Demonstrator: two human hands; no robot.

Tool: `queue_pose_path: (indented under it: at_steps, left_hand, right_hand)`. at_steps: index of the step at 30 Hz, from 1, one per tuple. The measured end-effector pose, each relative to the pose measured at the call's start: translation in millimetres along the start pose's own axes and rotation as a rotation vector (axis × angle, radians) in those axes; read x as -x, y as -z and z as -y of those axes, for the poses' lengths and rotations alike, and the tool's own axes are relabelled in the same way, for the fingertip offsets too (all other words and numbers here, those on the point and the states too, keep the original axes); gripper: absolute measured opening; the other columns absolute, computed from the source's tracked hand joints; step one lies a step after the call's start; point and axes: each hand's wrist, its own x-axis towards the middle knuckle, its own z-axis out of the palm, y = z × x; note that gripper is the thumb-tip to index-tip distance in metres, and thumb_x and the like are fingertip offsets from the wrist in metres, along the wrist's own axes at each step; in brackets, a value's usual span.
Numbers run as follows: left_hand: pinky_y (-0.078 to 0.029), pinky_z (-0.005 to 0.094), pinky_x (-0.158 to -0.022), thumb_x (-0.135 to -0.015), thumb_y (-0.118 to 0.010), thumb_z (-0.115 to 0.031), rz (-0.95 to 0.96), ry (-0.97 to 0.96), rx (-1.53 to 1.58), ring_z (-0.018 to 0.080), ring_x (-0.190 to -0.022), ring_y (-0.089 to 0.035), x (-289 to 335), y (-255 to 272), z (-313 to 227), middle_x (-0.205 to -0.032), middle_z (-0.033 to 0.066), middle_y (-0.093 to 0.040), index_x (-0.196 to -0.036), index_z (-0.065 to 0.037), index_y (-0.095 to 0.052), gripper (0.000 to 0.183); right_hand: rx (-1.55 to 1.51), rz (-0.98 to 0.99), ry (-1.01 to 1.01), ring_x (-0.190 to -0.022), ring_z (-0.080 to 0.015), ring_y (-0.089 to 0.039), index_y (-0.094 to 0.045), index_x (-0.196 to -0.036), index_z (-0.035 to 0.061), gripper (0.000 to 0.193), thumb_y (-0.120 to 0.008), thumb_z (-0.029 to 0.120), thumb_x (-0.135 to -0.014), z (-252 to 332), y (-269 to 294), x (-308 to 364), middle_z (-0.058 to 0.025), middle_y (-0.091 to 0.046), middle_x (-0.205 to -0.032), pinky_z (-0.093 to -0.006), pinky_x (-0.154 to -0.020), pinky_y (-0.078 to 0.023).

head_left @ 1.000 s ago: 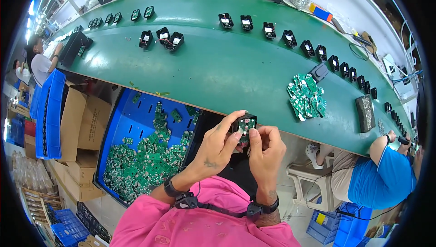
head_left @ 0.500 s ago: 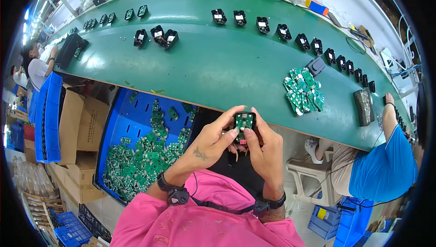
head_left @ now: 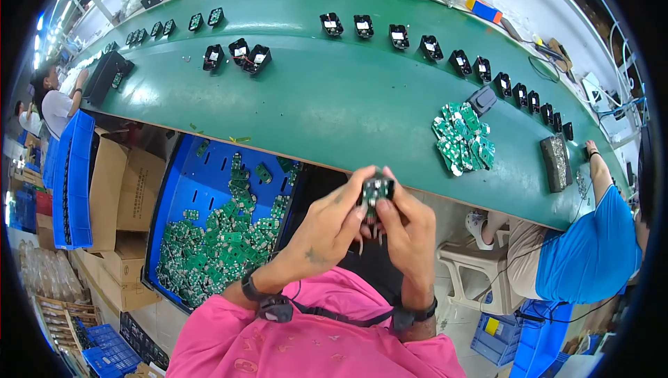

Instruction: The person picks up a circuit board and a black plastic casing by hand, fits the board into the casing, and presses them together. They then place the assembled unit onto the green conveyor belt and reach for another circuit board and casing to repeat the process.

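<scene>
Between both hands, just off the table's front edge, is a small black plastic housing with a green circuit board [head_left: 376, 189] in its open face. My left hand [head_left: 332, 221] grips its left side, thumb near the board's lower edge. My right hand [head_left: 407, 228] closes round the other side, its thumb also by the lower edge. The fingers behind the housing are mostly hidden. Right of the hands, a loose pile of green circuit boards [head_left: 463, 140] lies on the green table [head_left: 313, 110], touching a dark grey block [head_left: 481, 100].
Black housings [head_left: 399, 36] stand in a curved row along the far side, with more housings [head_left: 259, 58] at left. A blue bin [head_left: 182, 187] full of boards sits below the table, left. At right, a co-worker in blue [head_left: 591, 246] reaches over the table beside a dark block [head_left: 555, 162].
The housing has tilted in my hands, so its board shows at a steeper angle, and the pink piece at its lower edge no longer shows. The co-worker's arm at right has shifted slightly.
</scene>
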Motion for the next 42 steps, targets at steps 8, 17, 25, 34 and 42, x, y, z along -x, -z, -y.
queue_pose_path:
  at_steps: [8,17,25,34,42]
  left_hand:
    - [-0.053,0.0271,-0.062,-0.104,-0.048,-0.018,-0.207,0.04,-0.005,0.0116,-0.069,-0.063,-32,-19,17,-0.089,0.0097,-0.066,-0.13,-0.001,-0.055,0.031]
    - [-0.054,0.0385,-0.093,-0.1,-0.053,-0.012,-0.146,-0.208,-0.236,0.0403,-0.115,-0.064,-25,-11,11,-0.133,0.0234,-0.06,-0.125,0.0,-0.06,0.029]
    - [-0.059,0.0393,-0.081,-0.094,-0.057,-0.002,-0.12,-0.347,-0.308,0.0386,-0.102,-0.068,-19,-16,2,-0.126,0.0212,-0.063,-0.125,0.0,-0.059,0.031]
    - [-0.052,0.0389,-0.093,-0.103,-0.048,-0.018,-0.135,-0.064,-0.159,0.0385,-0.109,-0.066,-28,-8,13,-0.12,0.0232,-0.066,-0.125,0.004,-0.06,0.034]
    - [-0.053,0.0413,-0.094,-0.099,-0.051,-0.007,-0.319,-0.186,-0.201,0.0404,-0.11,-0.066,-14,-26,6,-0.119,0.026,-0.065,-0.125,0.006,-0.058,0.03]
  right_hand:
    - [0.141,-0.155,-0.003,-0.08,-0.0329,-0.069,-0.045,-0.144,-0.005,0.047,-0.05,0.011,-0.101,-14,-19,-9,-0.0227,-0.067,-0.098,-0.038,-0.075,-0.054]
    - [-0.382,0.161,-0.264,-0.077,-0.0087,-0.064,-0.049,-0.14,-0.0006,0.054,-0.067,0.0,-0.089,-6,17,-12,-0.0038,-0.065,-0.094,-0.0216,-0.06,-0.051]
    - [-0.386,0.24,-0.259,-0.069,-0.008,-0.063,-0.058,-0.121,-0.0029,0.042,-0.073,-0.002,-0.082,2,26,-11,-0.0038,-0.066,-0.089,-0.0227,-0.055,-0.05]
    - [-0.337,0.189,-0.309,-0.058,-0.0083,-0.06,-0.051,-0.14,-0.0017,0.043,-0.056,0.013,-0.1,-7,18,-13,-0.005,-0.065,-0.083,-0.0221,-0.051,-0.049]
    - [0.223,-0.154,0.097,-0.085,-0.0376,-0.072,-0.061,-0.123,0.0003,0.029,-0.048,0.016,-0.103,7,-13,-5,-0.0231,-0.069,-0.105,-0.0412,-0.071,-0.056]
